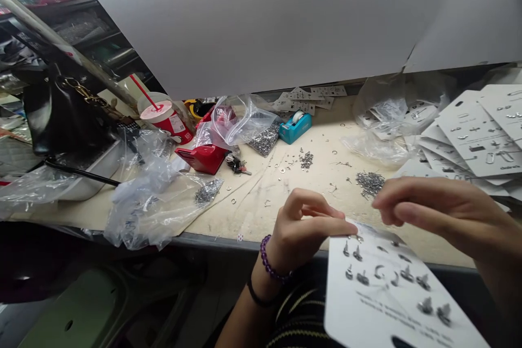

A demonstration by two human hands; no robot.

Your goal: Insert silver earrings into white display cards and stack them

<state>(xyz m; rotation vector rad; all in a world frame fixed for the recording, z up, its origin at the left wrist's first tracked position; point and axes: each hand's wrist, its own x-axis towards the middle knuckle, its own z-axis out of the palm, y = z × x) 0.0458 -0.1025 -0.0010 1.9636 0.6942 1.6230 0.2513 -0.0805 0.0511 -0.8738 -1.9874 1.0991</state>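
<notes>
My left hand (pixel 299 228), with a purple bead bracelet at the wrist, pinches the top edge of a white earring card (pixel 391 304). The card tilts over the table's front edge, and rows of small metal studs and backs stand out from its face. Above the card's right side hangs my right hand (pixel 452 215), its thumb and fingertips drawn together. Whatever lies between those fingertips is hidden. Just beyond them on the table is a small heap of silvery metal pieces (pixel 370 184), with a smaller heap (pixel 305 160) farther left.
Stacked white earring cards (pixel 481 136) lie at the right, beside clear plastic bags (pixel 379 147). A blue tape dispenser (pixel 295 127), a red dispenser (pixel 202 159) and a red cup with a straw (pixel 169 122) stand farther back. Crumpled plastic (pixel 147 206) covers the left, near a black bag (pixel 57 114).
</notes>
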